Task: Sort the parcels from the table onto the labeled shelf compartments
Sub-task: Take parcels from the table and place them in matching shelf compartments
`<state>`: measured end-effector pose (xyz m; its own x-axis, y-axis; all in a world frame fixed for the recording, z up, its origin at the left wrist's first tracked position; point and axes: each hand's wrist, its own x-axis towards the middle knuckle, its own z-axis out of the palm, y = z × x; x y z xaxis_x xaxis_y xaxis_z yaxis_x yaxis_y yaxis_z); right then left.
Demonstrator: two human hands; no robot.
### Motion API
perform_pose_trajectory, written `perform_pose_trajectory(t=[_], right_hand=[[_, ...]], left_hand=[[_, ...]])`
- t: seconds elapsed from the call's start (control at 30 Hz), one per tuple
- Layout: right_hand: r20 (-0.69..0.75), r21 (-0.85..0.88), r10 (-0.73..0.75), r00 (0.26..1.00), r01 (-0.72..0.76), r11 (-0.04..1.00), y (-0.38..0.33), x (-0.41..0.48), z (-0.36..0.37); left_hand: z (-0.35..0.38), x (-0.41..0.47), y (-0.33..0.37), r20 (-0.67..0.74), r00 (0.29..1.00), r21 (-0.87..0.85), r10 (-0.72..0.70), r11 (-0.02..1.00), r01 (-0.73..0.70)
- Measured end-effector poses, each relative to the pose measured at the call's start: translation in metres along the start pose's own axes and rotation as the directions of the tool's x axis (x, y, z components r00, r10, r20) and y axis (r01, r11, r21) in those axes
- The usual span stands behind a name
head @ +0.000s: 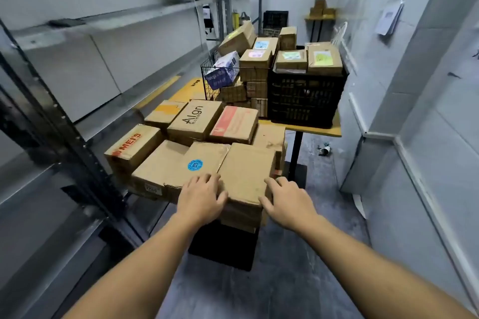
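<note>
Plain parcel [246, 171] sat at near end of worktop [324, 129], on top of the stack, long axis running away from the person. Both hands flanked it. Left hand [201, 199] lay w/ fingers spread flat over its left edge, thumb on the near corner. Right hand [289, 203] had fingers curled over the right edge, thumb along the front. Shelf [111, 18] stood to the left, so left hand was nearer; prob. a lift then a leftward swing.
</note>
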<state>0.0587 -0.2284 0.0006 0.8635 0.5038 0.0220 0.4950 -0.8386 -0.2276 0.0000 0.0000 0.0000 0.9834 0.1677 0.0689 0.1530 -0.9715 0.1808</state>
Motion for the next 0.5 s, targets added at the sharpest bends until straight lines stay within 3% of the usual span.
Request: perform_pose_trajectory(t=[0.23, 0.4, 0.5], right_hand=[[0.080, 0.319, 0.183, 0.980, -0.199, 0.927, -0.012, 0.023, 0.037], [0.089, 0.537, 0.199, 0.976, -0.215, 0.815, -0.017, 0.027, 0.047], [0.035, 0.647, 0.251, 0.967, -0.214, 0.732, -0.016, 0.026, 0.047]], left_hand=[[0.030, 0.015, -0.016, -0.095, 0.994, -0.055, -0.048, 0.998, 0.043], [0.040, 0.009, -0.010, -0.123, 0.990, -0.092, -0.063, 0.994, 0.052], [0.038, 0.004, 0.000, -0.141, 0.987, -0.215, -0.078, 0.976, 0.046]])
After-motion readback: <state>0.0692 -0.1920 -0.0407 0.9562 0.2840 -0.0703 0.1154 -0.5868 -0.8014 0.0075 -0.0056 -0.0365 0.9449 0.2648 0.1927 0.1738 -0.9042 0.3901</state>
